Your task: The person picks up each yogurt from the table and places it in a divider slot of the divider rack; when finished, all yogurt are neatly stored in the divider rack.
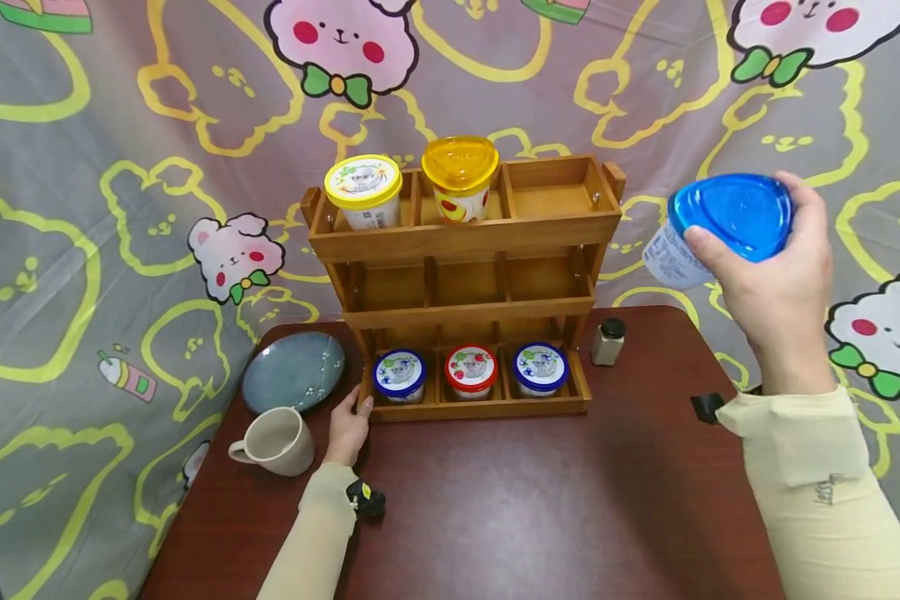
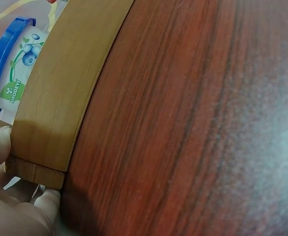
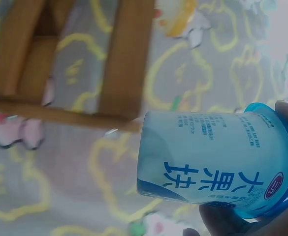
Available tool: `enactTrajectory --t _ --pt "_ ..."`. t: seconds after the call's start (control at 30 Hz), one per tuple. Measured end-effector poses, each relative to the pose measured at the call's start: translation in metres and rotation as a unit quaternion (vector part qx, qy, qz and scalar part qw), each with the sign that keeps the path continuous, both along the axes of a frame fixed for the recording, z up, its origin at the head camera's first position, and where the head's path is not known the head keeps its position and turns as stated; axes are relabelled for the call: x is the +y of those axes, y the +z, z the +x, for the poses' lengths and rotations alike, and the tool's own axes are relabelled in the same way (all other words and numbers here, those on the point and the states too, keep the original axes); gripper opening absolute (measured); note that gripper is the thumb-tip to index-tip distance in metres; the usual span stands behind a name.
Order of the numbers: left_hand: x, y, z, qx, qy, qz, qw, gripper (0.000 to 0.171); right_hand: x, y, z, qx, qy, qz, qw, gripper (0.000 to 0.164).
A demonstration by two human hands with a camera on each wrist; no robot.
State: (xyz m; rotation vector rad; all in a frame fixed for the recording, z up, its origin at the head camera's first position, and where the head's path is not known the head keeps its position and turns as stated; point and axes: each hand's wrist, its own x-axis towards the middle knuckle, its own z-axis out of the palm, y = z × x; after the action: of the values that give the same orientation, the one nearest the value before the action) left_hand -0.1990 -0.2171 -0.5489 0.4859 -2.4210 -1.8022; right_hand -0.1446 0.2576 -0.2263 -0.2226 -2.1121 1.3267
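My right hand (image 1: pixel 783 279) holds a yogurt cup (image 1: pixel 678 258) with a clear blue domed lid, up in the air to the right of a three-tier wooden rack (image 1: pixel 465 242). In the right wrist view the cup (image 3: pixel 203 157) lies sideways, blue print on its white wall. My left hand (image 1: pixel 347 429) grips the rack's lower left front corner, its thumb and fingers around the wood (image 2: pixel 50 113). On the top tier stand a yellow-lidded cup (image 1: pixel 363 187) and a cup with an amber domed lid (image 1: pixel 461 171). Two blue-lidded cups (image 1: pixel 400 372) (image 1: pixel 541 367) flank a red-lidded cup (image 1: pixel 471 369) on the bottom tier.
A blue-grey plate (image 1: pixel 292 371) and a beige mug (image 1: pixel 277 442) stand left of the rack, close to my left hand. Right of the rack is a small black-capped jar (image 1: pixel 607 342). The dark wooden table (image 1: pixel 495 500) backs onto a patterned curtain (image 1: pixel 142 225).
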Motion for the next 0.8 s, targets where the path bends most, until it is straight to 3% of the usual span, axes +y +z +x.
enactTrajectory --t 0.17,0.37,0.57,0.8 --pt "-0.002 -0.002 -0.001 -0.004 -0.001 0.002 1.0 0.052 -0.02 0.041 -0.015 0.041 0.057 0.001 0.998 0.082" --pt "-0.004 -0.002 -0.001 -0.002 0.003 0.0 1.0 0.051 -0.04 0.072 -0.038 0.023 0.124 -0.01 0.992 0.081" --pt "-0.003 0.0 0.0 -0.002 0.006 -0.003 1.0 0.051 -0.055 0.077 -0.065 0.0 0.158 -0.014 0.987 0.084" --pt "-0.002 -0.001 -0.001 0.0 0.005 -0.001 1.0 0.051 -0.07 0.067 -0.091 -0.039 0.155 0.032 0.987 0.09"
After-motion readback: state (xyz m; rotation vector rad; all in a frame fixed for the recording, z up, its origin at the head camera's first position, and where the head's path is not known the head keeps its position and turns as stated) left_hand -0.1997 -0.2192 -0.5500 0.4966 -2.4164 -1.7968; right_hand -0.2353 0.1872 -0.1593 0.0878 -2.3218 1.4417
